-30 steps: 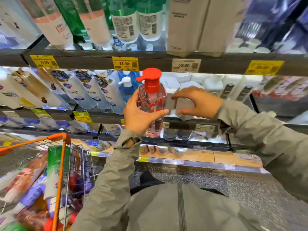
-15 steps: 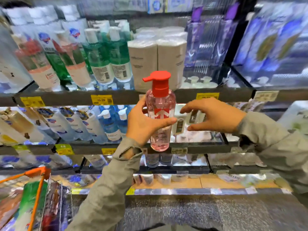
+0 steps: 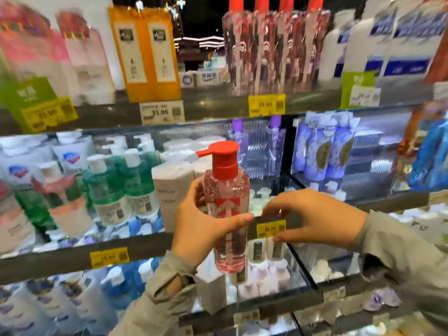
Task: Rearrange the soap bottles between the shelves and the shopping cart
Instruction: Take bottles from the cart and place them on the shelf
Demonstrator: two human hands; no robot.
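A clear pink soap bottle (image 3: 228, 214) with a red pump top stands upright in the air in front of the shelves. My left hand (image 3: 203, 229) grips its body from the left, thumb across the front. To the right of the bottle, my right hand (image 3: 315, 219) hovers with fingers loosely curved and holds nothing. On the top shelf (image 3: 218, 105), up and to the right, stands a row of matching pink bottles with red caps (image 3: 274, 49). The shopping cart is out of view.
Orange boxes (image 3: 148, 52) and white bottles (image 3: 358, 47) flank the pink row above. The middle shelf holds green bottles (image 3: 121, 187), white boxes (image 3: 172, 187) and purple bottles (image 3: 320, 151). Yellow price tags (image 3: 266, 105) line the shelf edges. Lower shelves carry small white and blue bottles.
My view has tilted up, and the cart has left the frame. My left hand has raised the pink bottle past the lower shelves. My right hand has left the white box and hangs free.
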